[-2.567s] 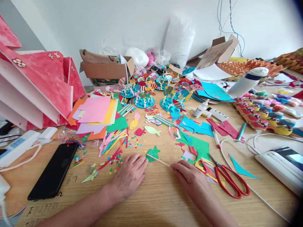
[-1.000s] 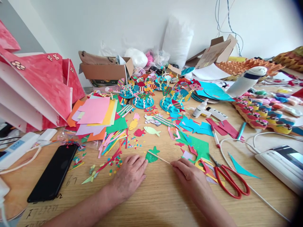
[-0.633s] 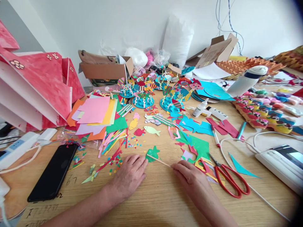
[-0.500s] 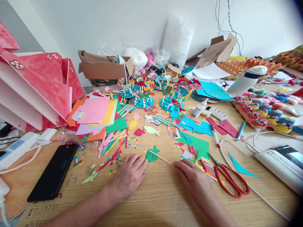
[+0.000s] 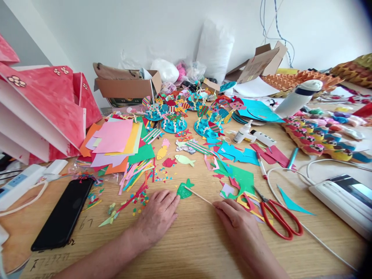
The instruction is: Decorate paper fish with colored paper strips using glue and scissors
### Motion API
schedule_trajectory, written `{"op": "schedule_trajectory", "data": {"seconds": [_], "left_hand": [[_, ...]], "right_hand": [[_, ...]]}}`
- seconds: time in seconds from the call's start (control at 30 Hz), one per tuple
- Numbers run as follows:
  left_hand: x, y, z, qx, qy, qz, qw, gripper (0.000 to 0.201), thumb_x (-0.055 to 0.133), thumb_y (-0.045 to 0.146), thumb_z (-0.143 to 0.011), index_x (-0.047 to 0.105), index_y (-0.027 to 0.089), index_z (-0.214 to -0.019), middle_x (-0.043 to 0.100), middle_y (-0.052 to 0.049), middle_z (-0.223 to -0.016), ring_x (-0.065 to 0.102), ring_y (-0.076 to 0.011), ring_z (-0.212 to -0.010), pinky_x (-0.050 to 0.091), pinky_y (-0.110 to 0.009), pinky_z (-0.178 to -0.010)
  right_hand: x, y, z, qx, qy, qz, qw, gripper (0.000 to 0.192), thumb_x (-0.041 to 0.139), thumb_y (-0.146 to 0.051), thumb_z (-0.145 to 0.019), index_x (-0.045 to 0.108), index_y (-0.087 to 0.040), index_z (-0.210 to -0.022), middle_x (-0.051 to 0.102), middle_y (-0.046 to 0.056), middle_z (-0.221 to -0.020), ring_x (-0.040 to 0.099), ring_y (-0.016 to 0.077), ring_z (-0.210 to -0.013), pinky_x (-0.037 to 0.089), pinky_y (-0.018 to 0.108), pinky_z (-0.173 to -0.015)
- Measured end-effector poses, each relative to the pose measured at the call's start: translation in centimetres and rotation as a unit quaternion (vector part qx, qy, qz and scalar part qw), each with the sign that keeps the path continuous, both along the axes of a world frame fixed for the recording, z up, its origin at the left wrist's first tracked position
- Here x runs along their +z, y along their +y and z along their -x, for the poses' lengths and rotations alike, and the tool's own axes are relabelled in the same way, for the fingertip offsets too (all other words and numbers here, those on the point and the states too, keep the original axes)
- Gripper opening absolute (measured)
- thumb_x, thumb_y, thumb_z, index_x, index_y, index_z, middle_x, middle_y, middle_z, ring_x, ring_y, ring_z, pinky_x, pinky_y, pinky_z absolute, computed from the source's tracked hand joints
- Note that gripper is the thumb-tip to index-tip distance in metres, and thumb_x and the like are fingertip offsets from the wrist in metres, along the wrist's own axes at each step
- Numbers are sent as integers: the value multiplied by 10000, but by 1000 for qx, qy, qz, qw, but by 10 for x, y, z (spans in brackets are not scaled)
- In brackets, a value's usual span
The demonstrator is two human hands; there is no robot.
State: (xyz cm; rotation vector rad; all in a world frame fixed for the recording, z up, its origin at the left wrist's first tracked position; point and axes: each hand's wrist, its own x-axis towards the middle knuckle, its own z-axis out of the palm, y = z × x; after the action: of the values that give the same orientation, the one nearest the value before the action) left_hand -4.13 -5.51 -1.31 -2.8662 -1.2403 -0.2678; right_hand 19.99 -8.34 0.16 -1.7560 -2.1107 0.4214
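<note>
A small green paper fish [image 5: 183, 192] lies on the wooden table in front of me, its tail pointing up and to the right. Fingertips of my left hand [image 5: 159, 212] rest at the fish's left edge; the hand lies low on the table with nothing enclosed in it. Between the thumb and fingers of my right hand [image 5: 236, 217] is a thin wooden stick [image 5: 200, 196]. The stick slants up to the left, and its far tip lies over the fish near the tail. Beyond them are a light green paper fish [image 5: 185, 160], a red one [image 5: 169, 162] and a yellow one [image 5: 162, 152].
Red-handled scissors [image 5: 280, 217] lie right of my right hand, near paper scraps [image 5: 240, 174]. Coloured paper sheets [image 5: 113, 135] and a black phone [image 5: 62, 215] are left. A glue bottle [image 5: 243, 132] and blue fish-decorated stands [image 5: 207, 128] are further back. A white cable [image 5: 271, 186] runs along the right.
The view has shifted slightly. Both hands, the stick and the green fish keep nearly the same places relative to one another.
</note>
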Motion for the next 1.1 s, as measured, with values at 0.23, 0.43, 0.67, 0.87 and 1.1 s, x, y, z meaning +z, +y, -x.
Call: {"op": "schedule_trajectory", "data": {"seconds": [0.23,0.43,0.67,0.87,1.1], "left_hand": [[1,0,0,1,-2,-7,1000,376,505,241,-788,468,161,-1153,540,-61,-1125,449,-208,-1019,366,-357,-872],[2,-1,0,1,1,-5,1000,375,505,241,-789,467,158,-1153,541,-60,-1123,451,-207,-1013,374,-359,-866],[3,0,0,2,6,-7,1000,367,482,247,-801,465,169,-1159,547,-60,-1112,450,-207,-1016,377,-359,-865],[4,0,0,1,2,-4,1000,369,503,225,-786,476,165,-1148,551,-60,-1106,457,-212,-1006,377,-356,-864],[3,-1,0,2,-2,-4,1000,360,497,231,-793,475,169,-1148,550,-62,-1108,456,-208,-1015,374,-354,-861]], "right_hand": [[-3,-15,-10,6,-4,-2,1000,289,321,-267,-858,604,-225,-827,621,39,-808,605,141,-687,471,235,-588],[-9,-21,-15,8,0,-25,1000,267,345,-261,-851,608,-217,-840,626,40,-808,609,140,-709,479,226,-588],[-4,-23,-12,9,0,-25,1000,274,337,-255,-855,607,-215,-833,625,44,-796,606,137,-679,478,228,-574],[0,-20,-3,9,12,2,1000,282,332,-247,-852,612,-225,-823,621,44,-799,599,139,-688,475,234,-596],[-3,-23,-8,-15,3,6,1000,295,308,-258,-862,599,-212,-846,615,50,-807,598,146,-690,470,251,-610]]}}
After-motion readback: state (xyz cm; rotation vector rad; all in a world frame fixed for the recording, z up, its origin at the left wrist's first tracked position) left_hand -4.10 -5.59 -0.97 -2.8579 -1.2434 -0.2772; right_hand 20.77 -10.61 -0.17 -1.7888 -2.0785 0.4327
